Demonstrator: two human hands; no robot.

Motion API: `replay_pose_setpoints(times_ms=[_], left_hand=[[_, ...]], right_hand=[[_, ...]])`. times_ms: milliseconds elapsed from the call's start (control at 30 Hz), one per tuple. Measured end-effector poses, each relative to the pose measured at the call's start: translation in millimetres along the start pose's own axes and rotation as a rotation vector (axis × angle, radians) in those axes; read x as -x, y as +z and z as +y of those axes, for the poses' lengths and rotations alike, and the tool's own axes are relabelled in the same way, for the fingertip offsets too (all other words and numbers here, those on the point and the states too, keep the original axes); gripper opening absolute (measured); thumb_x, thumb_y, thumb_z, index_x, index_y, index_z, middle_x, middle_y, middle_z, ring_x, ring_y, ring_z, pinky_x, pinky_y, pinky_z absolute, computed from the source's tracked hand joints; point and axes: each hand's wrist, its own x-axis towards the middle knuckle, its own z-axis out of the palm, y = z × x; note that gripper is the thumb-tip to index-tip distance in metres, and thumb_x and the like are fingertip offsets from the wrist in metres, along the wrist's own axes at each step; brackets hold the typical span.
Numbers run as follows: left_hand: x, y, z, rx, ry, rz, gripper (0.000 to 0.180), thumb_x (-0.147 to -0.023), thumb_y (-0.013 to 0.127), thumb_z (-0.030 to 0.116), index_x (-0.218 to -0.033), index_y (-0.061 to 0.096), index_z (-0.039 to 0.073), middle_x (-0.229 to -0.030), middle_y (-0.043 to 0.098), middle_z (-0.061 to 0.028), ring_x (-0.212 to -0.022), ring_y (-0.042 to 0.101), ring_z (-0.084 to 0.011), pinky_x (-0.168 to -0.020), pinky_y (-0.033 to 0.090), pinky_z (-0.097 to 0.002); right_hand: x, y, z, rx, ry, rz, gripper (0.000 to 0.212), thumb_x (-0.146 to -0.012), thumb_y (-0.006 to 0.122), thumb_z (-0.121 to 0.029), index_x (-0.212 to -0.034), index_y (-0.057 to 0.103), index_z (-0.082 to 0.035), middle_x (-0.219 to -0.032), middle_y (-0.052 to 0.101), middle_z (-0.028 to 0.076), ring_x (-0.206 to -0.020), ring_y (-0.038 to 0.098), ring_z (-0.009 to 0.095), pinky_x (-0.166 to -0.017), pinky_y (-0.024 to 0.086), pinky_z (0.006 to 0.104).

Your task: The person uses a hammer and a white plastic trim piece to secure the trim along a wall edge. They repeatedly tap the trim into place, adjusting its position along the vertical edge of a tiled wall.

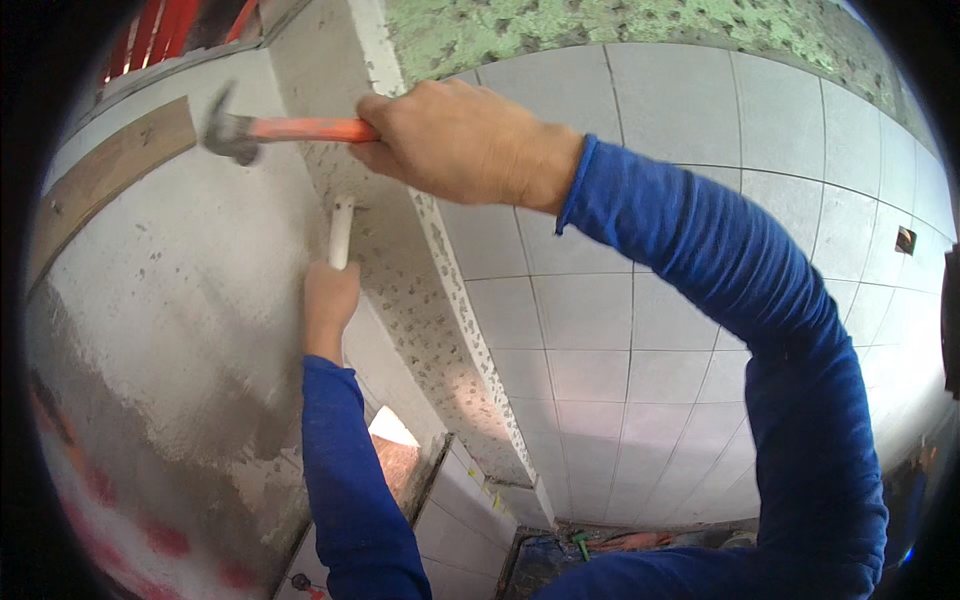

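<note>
My right hand [440, 140] is raised and closed round the orange-red handle of a claw hammer [295, 131]. The hammer's grey metal head points left and is blurred by motion. Lower down, my left hand [332, 295] is wrapped round a tool with a white handle [342, 232]. That tool's top end is by the pitted grey concrete face [405, 290]; I cannot make out its working end or whether it touches the concrete. The hammer is above and left of it, apart from it.
White tiles [590, 310] cover the wall on the right, below a strip of pitted green plaster [600, 25]. A wooden board [115, 190] is fixed along the smooth plastered wall [190, 290] on the left. Red bars [165, 35] show at the upper left. Assorted items [640, 541] lie at the bottom.
</note>
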Motion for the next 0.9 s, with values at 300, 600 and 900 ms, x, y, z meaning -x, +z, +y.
replay_pose_setpoints(times_ms=[300, 600, 900], left_hand=[[9.2, 47.9, 43.9, -0.037, 0.431, -0.152, 0.042, -0.093, 0.069, 0.028, -0.107, 0.069, -0.012, -0.102, 0.073, -0.0309, -0.095, 0.073, -0.0411, -0.081, 0.053, -0.0483], [270.3, 308.0, 116.4, 0.330, 0.727, -0.731, 0.040, -0.096, 0.066, 0.028, -0.114, 0.068, -0.008, -0.102, 0.073, -0.0275, -0.094, 0.072, -0.0374, -0.081, 0.053, -0.0458], [469.4, 425.4, -11.4, 0.010, 0.591, -1.244, 0.039, -0.099, 0.063, 0.029, -0.121, 0.067, -0.003, -0.103, 0.073, -0.0242, -0.092, 0.072, -0.0336, -0.081, 0.054, -0.0432]], right_hand=[[91.8, 57.8, -29.5, -0.414, 0.363, -0.109, 0.028, -0.086, 0.070, -0.033, -0.084, 0.078, -0.006, -0.080, 0.075, 0.017, -0.073, 0.074, 0.035, -0.066, 0.058, 0.0484], [496.0, 142.2, -182.1, -1.000, 0.689, -0.191, 0.047, -0.099, 0.063, -0.042, -0.090, 0.072, 0.004, -0.084, 0.068, 0.031, -0.079, 0.069, 0.039, -0.076, 0.052, 0.0523], [645.3, 48.9, -231.5, -0.697, 1.245, -0.887, 0.033, -0.090, 0.065, -0.020, -0.115, 0.069, 0.002, -0.097, 0.073, 0.028, -0.095, 0.070, 0.045, -0.081, 0.057, 0.0529]])
